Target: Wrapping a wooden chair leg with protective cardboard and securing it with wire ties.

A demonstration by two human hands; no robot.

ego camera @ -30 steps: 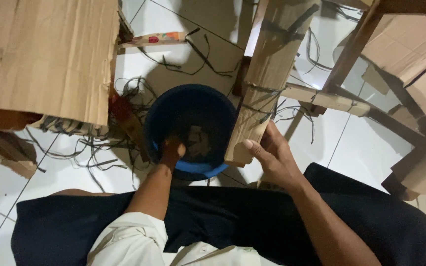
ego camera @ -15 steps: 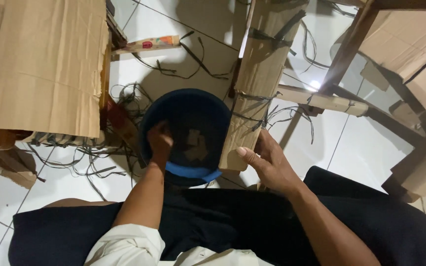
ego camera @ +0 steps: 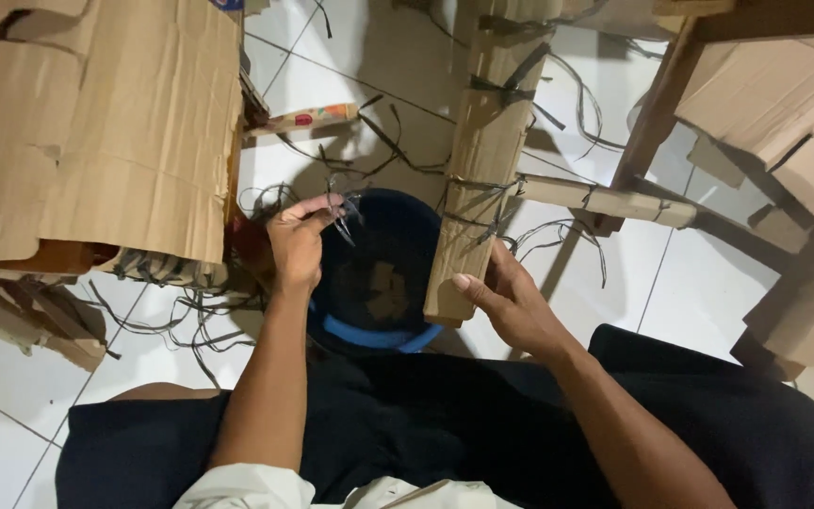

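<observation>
1. The left hand (ego camera: 296, 247) pinches a few dark strands (ego camera: 343, 215) between thumb and fingertips; the strands dangle just past the fingertips, over the left rim of the blue bucket (ego camera: 375, 335).
2. The bucket sits on the tiled floor (ego camera: 124, 353) between the two hands, its dark inside directly below the left fingers and beside the right thumb. Pale scraps (ego camera: 385, 281) lie at its bottom.
3. The right hand (ego camera: 512, 300) grasps the lower end of a cardboard post (ego camera: 476, 174), thumb across its front face near the bottom edge, the other fingers wrapped behind it. The post rises away from the fingers and is bound with dark strips at several heights.
4. A cardboard crossbar (ego camera: 605, 200) is tied to the post above the right fingers and runs off to the right.
5. A large cardboard sheet (ego camera: 96, 132), torn along its edges, stands just left of the left hand.
6. A narrow stick (ego camera: 305, 119) with red and orange marks lies on the floor above the left fingers.
7. Loose dark strips (ego camera: 181, 316) are scattered on the floor to the left of the left wrist.
8. More cardboard panels (ego camera: 784, 104) on a dark frame fill the space well to the right of the right hand.
</observation>
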